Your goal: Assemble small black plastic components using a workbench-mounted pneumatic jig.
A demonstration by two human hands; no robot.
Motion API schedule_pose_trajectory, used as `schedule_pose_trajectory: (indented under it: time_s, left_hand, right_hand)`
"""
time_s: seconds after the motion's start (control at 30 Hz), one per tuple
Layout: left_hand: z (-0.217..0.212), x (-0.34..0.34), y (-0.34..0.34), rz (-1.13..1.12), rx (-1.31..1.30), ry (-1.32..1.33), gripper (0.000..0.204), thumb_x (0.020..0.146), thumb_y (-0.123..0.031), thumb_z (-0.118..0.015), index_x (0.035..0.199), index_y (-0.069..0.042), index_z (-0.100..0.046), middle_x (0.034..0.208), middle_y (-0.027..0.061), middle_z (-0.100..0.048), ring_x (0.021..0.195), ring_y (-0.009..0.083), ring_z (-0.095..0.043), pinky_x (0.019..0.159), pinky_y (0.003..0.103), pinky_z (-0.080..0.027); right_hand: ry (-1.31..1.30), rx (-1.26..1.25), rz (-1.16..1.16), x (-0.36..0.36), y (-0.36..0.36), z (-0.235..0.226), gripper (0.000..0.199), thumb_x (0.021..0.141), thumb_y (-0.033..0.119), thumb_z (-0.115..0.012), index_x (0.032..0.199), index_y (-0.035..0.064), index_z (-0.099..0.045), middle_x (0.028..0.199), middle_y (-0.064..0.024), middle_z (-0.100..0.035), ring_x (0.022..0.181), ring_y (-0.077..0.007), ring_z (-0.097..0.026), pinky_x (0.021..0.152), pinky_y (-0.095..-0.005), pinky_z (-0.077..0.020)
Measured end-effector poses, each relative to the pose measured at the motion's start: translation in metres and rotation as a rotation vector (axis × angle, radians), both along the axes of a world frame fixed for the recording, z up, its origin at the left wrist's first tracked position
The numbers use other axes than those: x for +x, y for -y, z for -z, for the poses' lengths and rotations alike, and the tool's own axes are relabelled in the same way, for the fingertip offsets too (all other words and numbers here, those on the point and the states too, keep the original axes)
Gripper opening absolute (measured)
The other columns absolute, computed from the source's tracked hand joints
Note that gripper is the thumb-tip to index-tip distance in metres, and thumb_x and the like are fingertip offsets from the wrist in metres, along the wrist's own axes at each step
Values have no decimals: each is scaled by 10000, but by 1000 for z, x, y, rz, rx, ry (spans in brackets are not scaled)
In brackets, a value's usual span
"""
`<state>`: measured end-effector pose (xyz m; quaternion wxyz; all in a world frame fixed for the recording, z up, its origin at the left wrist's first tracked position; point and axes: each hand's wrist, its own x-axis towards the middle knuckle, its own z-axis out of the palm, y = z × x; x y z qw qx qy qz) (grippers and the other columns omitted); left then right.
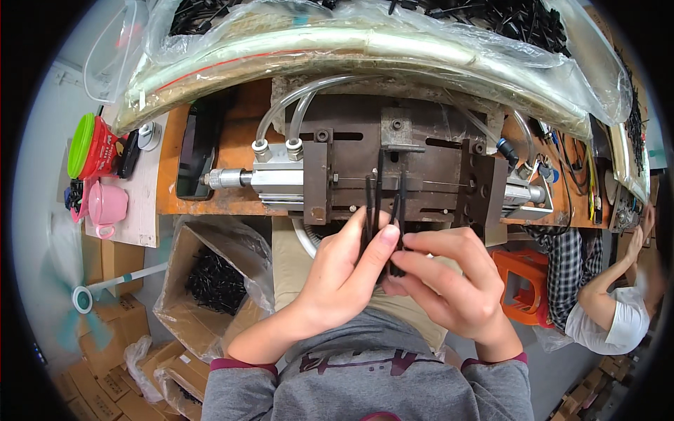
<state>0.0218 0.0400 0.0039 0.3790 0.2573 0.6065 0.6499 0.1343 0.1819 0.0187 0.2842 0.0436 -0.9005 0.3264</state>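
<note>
In front of the metal jig, my left hand (344,270) is closed round several thin black plastic rods (379,189), which stick up past the fingers and thumb. My right hand (456,281) is just beside it, its thumb and fingertips pinched on the same group of rods. The lower ends of the rods are partly hidden by my fingers. Behind them is the dark brown jig (435,158), with a small steel block (397,126) at its middle. The rods' tips overlap the jig in the picture; I cannot tell whether they touch it.
Air cylinders (277,175) with hoses flank the jig. A plastic-lined tray (351,49) of black parts lies beyond. Left are a phone (196,154), a pink cup (107,205), a fan (83,300) and a carton (182,281). Right are an orange stool (519,281) and another person (611,309).
</note>
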Motion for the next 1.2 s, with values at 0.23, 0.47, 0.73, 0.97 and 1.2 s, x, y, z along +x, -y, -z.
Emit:
schedule_pose_trajectory:
  time_s: [0.23, 0.47, 0.73, 0.97, 1.2]
  left_hand:
    - [-6, -3, 18, -20, 100, 95, 277, 1110, -261, -351, 955, -38, -408, 858, 145, -551, 534, 151, -544, 485, 238, -440]
    - [-3, -1, 22, -19, 324, 229, 224, 1105, -232, -367, 1024, -27, -409, 990, 152, -565, 815, 174, -607, 721, 296, -535]
    - [1, -6, 16, -137, 371, -94, 261, 1105, -242, -333, 1002, -19, -420, 1194, 298, -604, 1161, 317, -613, 1043, 459, -465]
    - [5, 2, 6, -83, 332, -106, 292, 1112, -304, -297, 997, -59, -404, 1257, 350, -570, 1257, 404, -563, 1092, 526, -423]
    - [7, 9, 11, -112, 201, -33, 220, 1103, -192, -382, 1063, -3, -489, 1164, 185, -633, 809, 115, -611, 700, 240, -496]
  right_hand:
    - [142, 124, 127, 1, 6, 31, 295, 706, -6, -706, 988, -73, -647, 1257, -259, -634, 931, -344, -690, 799, -387, -573]
    - [235, 328, 250, -13, 11, 22, 243, 738, 5, -756, 960, -16, -659, 1254, -188, -684, 594, -176, -616, 571, -288, -492]
    - [229, 431, 223, -14, 6, 17, 255, 705, 32, -670, 954, -23, -664, 1221, -224, -686, 526, -112, -570, 542, -236, -446]
    - [-120, 75, -48, -4, 16, 11, 385, 662, 87, -714, 1026, -40, -710, 1011, -153, -700, 648, -167, -646, 573, -277, -515]
    - [-29, 6, 74, 4, 10, 14, 286, 691, 22, -754, 965, -42, -705, 1053, -169, -672, 808, -271, -691, 646, -349, -572]
